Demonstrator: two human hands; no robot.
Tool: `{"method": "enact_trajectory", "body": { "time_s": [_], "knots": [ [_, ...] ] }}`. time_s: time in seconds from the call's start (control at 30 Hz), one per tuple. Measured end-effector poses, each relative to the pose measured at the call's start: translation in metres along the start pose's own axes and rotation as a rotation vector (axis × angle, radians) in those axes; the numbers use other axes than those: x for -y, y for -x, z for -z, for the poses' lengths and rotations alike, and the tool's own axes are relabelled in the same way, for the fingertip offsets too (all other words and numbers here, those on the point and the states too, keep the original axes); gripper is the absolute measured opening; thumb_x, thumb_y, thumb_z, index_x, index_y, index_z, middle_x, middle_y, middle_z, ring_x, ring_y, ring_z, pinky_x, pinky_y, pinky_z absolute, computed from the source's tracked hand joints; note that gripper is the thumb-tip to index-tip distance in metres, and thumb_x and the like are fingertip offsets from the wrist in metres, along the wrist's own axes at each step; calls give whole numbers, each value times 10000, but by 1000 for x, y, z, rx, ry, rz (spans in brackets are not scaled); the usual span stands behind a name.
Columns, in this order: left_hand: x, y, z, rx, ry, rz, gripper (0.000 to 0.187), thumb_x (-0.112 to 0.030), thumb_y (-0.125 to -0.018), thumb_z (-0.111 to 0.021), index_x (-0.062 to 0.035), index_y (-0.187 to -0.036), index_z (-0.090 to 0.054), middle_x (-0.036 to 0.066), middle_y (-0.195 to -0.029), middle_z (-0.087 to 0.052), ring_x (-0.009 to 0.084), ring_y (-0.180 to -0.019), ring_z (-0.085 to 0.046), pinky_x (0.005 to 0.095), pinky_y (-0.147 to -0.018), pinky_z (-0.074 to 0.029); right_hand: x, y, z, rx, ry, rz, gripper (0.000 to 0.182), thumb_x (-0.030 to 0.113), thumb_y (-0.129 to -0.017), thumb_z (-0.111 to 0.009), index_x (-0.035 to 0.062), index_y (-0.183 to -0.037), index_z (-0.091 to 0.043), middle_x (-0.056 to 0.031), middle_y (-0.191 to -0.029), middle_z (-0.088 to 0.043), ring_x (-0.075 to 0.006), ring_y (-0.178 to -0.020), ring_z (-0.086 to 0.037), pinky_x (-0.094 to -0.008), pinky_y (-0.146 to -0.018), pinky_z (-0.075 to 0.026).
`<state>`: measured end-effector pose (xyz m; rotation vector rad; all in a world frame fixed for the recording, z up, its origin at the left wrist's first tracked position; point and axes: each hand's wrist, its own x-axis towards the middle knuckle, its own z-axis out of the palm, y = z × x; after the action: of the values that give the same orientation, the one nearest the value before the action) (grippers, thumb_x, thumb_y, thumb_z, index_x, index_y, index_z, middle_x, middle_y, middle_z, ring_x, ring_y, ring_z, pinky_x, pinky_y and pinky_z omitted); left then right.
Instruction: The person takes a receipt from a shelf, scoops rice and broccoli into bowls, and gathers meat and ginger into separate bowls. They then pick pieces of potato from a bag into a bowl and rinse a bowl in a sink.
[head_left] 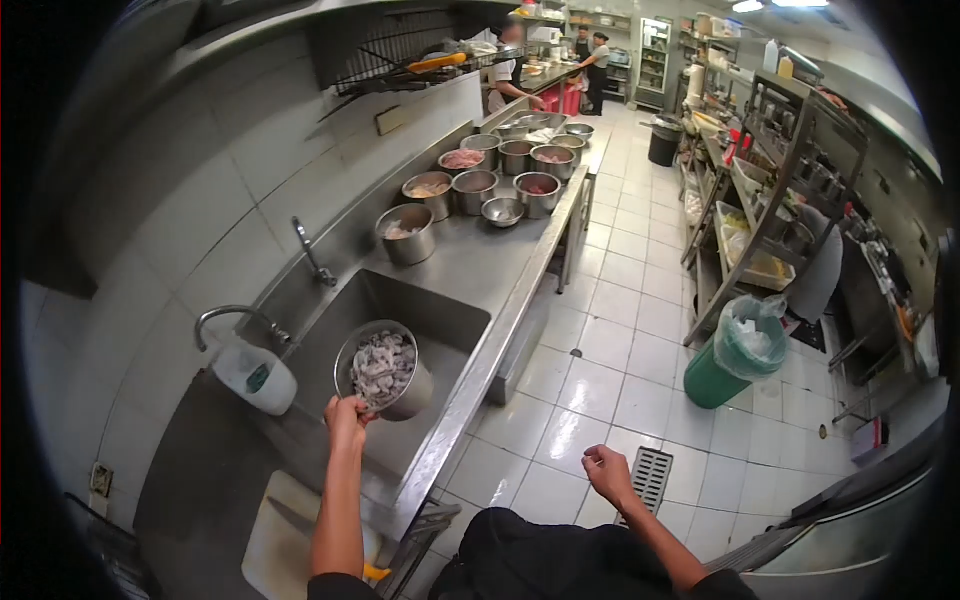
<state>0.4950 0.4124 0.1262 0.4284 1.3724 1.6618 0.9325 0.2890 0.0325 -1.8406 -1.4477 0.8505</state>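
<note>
My left hand (347, 417) grips the near rim of a steel pot (410, 392) filled with pale chopped pieces (381, 367). It holds the pot tilted over the steel sink basin (440, 322). My right hand (604, 470) hangs free above the tiled floor, fingers curled shut with nothing in them. A curved tap (226, 316) stands at the sink's left edge, and a second tap (311, 252) rises behind the basin.
Several steel pots (475, 188) and bowls stand along the steel counter (478, 262) beyond the sink. A white cutting board (283, 538) lies near me. A green bin (735, 351), a floor drain (652, 477) and shelving (775, 180) flank the aisle. People work at the far end (597, 68).
</note>
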Motion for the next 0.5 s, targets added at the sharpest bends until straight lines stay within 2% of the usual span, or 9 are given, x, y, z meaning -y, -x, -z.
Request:
{"method": "enact_trajectory", "body": {
  "time_s": [0.2, 0.3, 0.4, 0.5],
  "knots": [
    [44, -78, -120, 66, -25, 21, 177, 80, -635, -440, 24, -802, -450, 117, -629, -500, 206, -413, -476, 384, -406, -485, -13, -70, 29, -33, -20, -29, 244, 182, -817, -643, -15, -961, -650, -150, -771, -671, -210, -690, -652, -318, -645, -513],
    [65, -112, -178, -26, -146, -19, 144, 82, -636, -443, 24, -767, -446, 151, -650, -524, 234, -412, -513, 359, -370, -477, -41, -107, 41, -68, -8, -85, 243, 168, -814, -646, -20, -968, -644, -120, -744, -663, -171, -638, -643, -294, -599, -507],
    [83, -155, -224, -38, -160, -30, 122, 86, -640, -449, 20, -740, -427, 180, -693, -544, 265, -417, -537, 353, -353, -486, -75, -123, 60, -107, -121, -370, 266, 190, -794, -638, -16, -961, -650, -177, -796, -674, -239, -669, -669, -320, -625, -534],
    [91, -188, -264, -14, -135, -15, 130, 85, -642, -454, 23, -753, -429, 179, -697, -544, 272, -427, -539, 365, -370, -502, -133, -116, 80, -207, -74, -414, 204, 119, -801, -640, -40, -929, -642, -116, -737, -665, -165, -588, -639, -278, -547, -512]
  ]
}}
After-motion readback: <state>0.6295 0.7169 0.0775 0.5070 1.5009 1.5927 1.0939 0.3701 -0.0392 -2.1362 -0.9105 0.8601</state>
